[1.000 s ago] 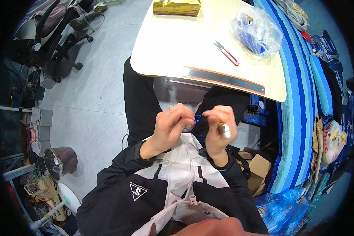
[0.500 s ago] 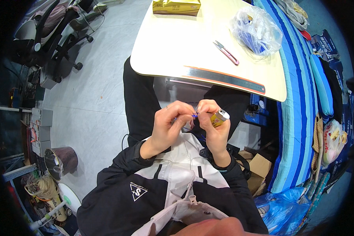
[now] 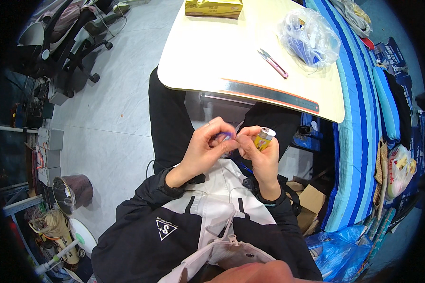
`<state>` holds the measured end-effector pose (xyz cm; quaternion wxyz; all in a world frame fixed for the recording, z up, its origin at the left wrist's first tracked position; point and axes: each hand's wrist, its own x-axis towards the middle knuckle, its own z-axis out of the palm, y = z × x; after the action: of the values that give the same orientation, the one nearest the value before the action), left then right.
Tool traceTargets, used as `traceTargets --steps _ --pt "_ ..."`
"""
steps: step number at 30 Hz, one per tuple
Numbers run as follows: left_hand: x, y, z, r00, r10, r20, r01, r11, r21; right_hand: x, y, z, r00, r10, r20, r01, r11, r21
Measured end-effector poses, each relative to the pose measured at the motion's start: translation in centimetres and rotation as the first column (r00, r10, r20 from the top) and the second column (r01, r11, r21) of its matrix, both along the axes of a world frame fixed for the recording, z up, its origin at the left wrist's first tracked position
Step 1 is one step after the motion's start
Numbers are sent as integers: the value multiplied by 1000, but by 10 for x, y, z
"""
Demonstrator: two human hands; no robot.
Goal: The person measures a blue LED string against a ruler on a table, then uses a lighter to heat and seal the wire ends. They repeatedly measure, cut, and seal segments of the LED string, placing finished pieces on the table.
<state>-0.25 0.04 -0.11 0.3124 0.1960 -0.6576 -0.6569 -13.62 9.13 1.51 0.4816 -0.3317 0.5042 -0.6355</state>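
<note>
Above my lap, just short of the table edge, both hands meet fingertip to fingertip. My left hand (image 3: 205,145) pinches a thin blue-purple cord (image 3: 226,135), its fingers curled round it; most of the cord is hidden in the grip. My right hand (image 3: 259,155) is closed on a yellow lighter (image 3: 264,137), whose metal top sticks out past the fingers. Its thumb and forefinger also press together close to the cord, but what they pinch is too small to make out. A pale strip (image 3: 240,126) shows just behind the fingertips.
On the cream table (image 3: 198,56) lie a dark ruler with orange edges (image 3: 269,94), pink-handled thread snips (image 3: 273,63), a clear plastic bag with blue contents (image 3: 309,37) and a yellow box (image 3: 213,8). A blue-striped bed (image 3: 356,141) stands right, an office chair (image 3: 75,61) far left.
My left fingers have rolled inward and drawn slightly away from the right fingertips, showing more of the blue cord. The right hand, with the lighter, has tilted a little.
</note>
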Motion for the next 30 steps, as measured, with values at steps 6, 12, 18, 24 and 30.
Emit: traceTargets --steps 6,12,18,24,30 --pt "0 -1 -3 963 -25 -267 110 945 308 -9 2 -1 986 124 113 -130 990 48" --pt "6 0 -3 955 -92 -282 196 909 368 -11 5 -4 935 46 351 -45 999 -12" --pt "5 2 -6 945 -107 -310 230 889 396 -7 2 -5 903 7 430 33 996 -84" --pt "4 3 -6 947 -97 -308 219 892 395 -6 1 -5 853 11 521 36 996 -80" --pt "6 -8 -5 947 -149 -284 287 790 543 -20 1 -5 848 20 530 109 971 -212"
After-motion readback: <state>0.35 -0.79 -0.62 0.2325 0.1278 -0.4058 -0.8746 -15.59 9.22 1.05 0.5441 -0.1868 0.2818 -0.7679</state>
